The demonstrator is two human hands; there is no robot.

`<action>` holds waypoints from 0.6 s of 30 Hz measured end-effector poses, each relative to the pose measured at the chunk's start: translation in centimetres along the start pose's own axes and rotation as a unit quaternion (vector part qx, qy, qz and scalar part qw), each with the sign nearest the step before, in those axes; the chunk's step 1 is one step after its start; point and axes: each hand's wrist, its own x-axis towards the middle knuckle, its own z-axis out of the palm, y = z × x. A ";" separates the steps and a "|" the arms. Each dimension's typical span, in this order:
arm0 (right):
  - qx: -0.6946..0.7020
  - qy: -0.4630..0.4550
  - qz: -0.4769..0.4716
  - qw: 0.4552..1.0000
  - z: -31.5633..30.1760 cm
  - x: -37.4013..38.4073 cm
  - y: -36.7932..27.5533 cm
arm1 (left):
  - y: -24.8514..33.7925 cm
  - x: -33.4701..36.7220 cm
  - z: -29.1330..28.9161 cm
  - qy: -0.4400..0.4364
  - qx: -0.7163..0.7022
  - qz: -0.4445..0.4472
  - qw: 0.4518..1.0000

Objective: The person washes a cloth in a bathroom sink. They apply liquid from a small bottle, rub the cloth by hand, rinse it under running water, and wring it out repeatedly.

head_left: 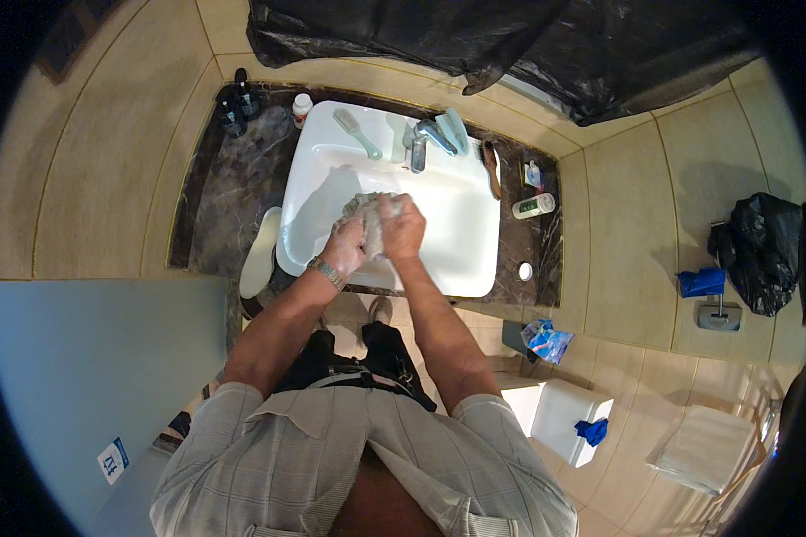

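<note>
Over the basin of a white sink [457, 251], both hands grip a bunched, pale grey cloth [373, 234] that looks wet and soapy. My left hand [345, 247], with a metal watch on its wrist, is closed round the cloth's lower left side. Fingers curled, my right hand [405, 225] squeezes it from the upper right. Parts of the fingers are hidden by the folds. Behind the hands stands a chrome faucet [418, 154]. A pale green brush [358, 134] lies on the sink's back left rim.
A light blue-green brush [453, 131] leans behind the faucet, and a brown brush [491, 168] rests at the right rim. Bottles [534, 206] stand on the dark marble counter [233, 192]. A long white object [260, 255] lies at the left front. Black plastic [510, 36] hangs above.
</note>
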 end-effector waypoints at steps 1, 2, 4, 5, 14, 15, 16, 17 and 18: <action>0.019 -0.004 0.042 0.999 -0.5 1.0 0.9 | 0.2 0.2 0.3 0.045 0.002 -0.041 0.998; 0.058 -0.016 0.078 0.995 -0.8 1.2 2.3 | 0.4 -0.2 0.9 0.011 0.016 -0.024 1.000; 0.192 -0.069 0.213 0.956 -1.0 1.1 4.3 | 0.6 -0.7 1.9 0.025 0.011 -0.012 1.000; 0.257 -0.098 0.277 0.921 -1.2 1.2 5.0 | 0.7 -0.6 2.3 0.034 0.009 -0.004 0.999; 0.499 -0.247 0.318 0.767 -5.2 5.0 6.0 | 0.7 1.5 3.8 0.111 0.078 -0.009 0.991; 0.428 -0.266 0.281 0.817 -5.1 5.1 6.4 | 0.4 1.7 4.2 0.080 0.046 -0.022 0.995; 0.355 -0.287 0.241 0.857 -4.7 5.1 6.3 | 0.5 1.8 4.2 0.052 0.014 -0.030 0.998; 0.278 -0.305 0.197 0.890 -4.1 4.9 6.2 | 0.6 2.1 3.8 0.023 -0.019 -0.039 0.999; 0.264 -0.235 -0.018 0.935 -2.8 2.8 4.7 | 0.5 3.5 -0.5 -0.038 -0.077 -0.021 0.996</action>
